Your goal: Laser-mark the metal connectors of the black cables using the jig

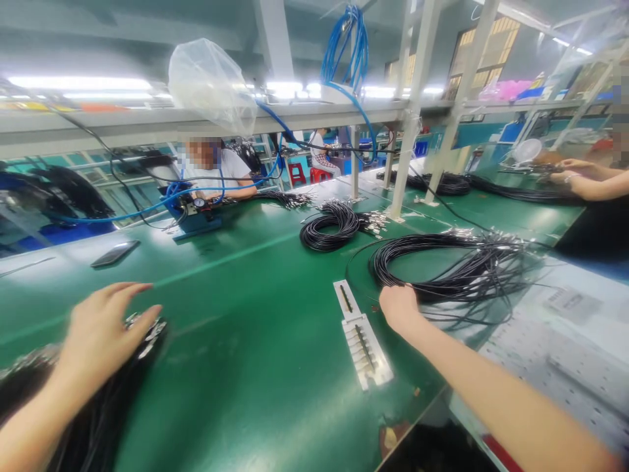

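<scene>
On the left, my left hand (101, 331) hovers with its fingers apart over a bundle of black cables (105, 410) with silvery ends. It appears to hold nothing. My right hand (399, 307) is closed at the near left edge of a large coil of black cables (442, 288), and its fingers seem to grip a cable there. Its fingertips are partly hidden. Just left of that hand, a white slotted fixture (366, 353) with a dark strip down its middle lies on the green tabletop (236, 354). A thin loose cable loops between the coil and this fixture.
A smaller cable coil (330, 228) lies farther back. A phone (115, 254) and a blue press with a gauge (196, 223) are at the far left. White posts (410, 131) rise from the table. Co-workers sit opposite and at the right. A perforated metal plate (555, 373) is at the near right.
</scene>
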Demonstrator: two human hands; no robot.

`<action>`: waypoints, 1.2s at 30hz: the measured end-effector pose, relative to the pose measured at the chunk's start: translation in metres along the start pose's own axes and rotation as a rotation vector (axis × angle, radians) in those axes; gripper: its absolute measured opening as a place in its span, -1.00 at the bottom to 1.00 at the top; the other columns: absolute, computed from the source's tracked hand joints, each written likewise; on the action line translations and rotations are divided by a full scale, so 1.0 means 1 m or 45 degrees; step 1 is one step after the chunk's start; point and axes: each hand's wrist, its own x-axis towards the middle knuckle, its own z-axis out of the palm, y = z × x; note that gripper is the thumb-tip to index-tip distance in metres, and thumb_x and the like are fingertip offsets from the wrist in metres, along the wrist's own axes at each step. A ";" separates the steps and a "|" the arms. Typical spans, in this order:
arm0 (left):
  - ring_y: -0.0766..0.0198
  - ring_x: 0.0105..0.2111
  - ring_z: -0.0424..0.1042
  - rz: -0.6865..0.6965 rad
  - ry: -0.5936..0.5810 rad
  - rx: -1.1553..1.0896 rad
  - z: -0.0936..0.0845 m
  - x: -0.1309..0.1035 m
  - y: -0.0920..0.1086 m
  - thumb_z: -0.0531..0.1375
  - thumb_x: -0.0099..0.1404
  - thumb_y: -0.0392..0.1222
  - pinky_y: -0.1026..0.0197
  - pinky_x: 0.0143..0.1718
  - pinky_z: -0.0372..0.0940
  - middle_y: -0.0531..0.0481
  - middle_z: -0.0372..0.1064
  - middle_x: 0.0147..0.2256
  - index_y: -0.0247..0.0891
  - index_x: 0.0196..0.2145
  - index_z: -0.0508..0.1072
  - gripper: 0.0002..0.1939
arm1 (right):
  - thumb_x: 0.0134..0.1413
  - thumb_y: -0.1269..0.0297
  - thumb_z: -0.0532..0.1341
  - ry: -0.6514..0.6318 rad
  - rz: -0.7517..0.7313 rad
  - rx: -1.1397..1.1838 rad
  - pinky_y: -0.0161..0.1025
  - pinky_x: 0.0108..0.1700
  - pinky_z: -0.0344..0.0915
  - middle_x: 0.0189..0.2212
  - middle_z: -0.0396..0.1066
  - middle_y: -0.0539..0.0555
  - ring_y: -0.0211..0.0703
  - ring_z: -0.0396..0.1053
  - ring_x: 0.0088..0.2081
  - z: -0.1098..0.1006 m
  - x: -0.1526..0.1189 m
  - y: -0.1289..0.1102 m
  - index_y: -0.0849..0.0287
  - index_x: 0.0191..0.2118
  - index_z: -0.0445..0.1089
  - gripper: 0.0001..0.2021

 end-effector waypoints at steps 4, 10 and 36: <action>0.15 -0.01 0.19 0.313 -0.143 -0.251 0.027 -0.017 0.061 0.00 0.25 -0.03 0.06 0.08 0.09 0.19 0.14 -0.05 0.14 -0.12 0.18 -0.78 | 0.05 0.60 -0.07 0.186 0.032 -0.078 -0.04 -0.16 0.09 -0.27 0.37 0.43 0.13 0.35 -0.17 0.013 -0.031 0.023 0.44 -0.26 0.38 -0.71; 0.23 -0.02 0.25 0.557 -0.509 -0.590 0.056 -0.038 0.169 0.01 0.26 -0.12 0.20 0.03 0.18 0.02 0.26 -0.05 -0.09 -0.15 0.33 -0.78 | 0.06 0.57 -0.06 0.287 0.025 -0.037 -0.08 -0.12 0.06 -0.29 0.37 0.33 0.05 0.33 -0.21 0.028 -0.045 0.044 0.35 -0.27 0.36 -0.74; 0.14 -0.07 0.29 -0.064 -0.841 -0.419 0.227 0.128 0.375 0.12 0.27 -0.10 -0.03 -0.08 0.27 -0.14 0.22 -0.02 -0.32 -0.03 0.28 -0.64 | 0.06 0.54 0.00 0.542 -0.259 0.566 -0.21 -0.16 0.16 -0.31 0.36 0.09 -0.11 0.23 -0.22 0.065 -0.024 0.051 0.21 -0.19 0.39 -0.72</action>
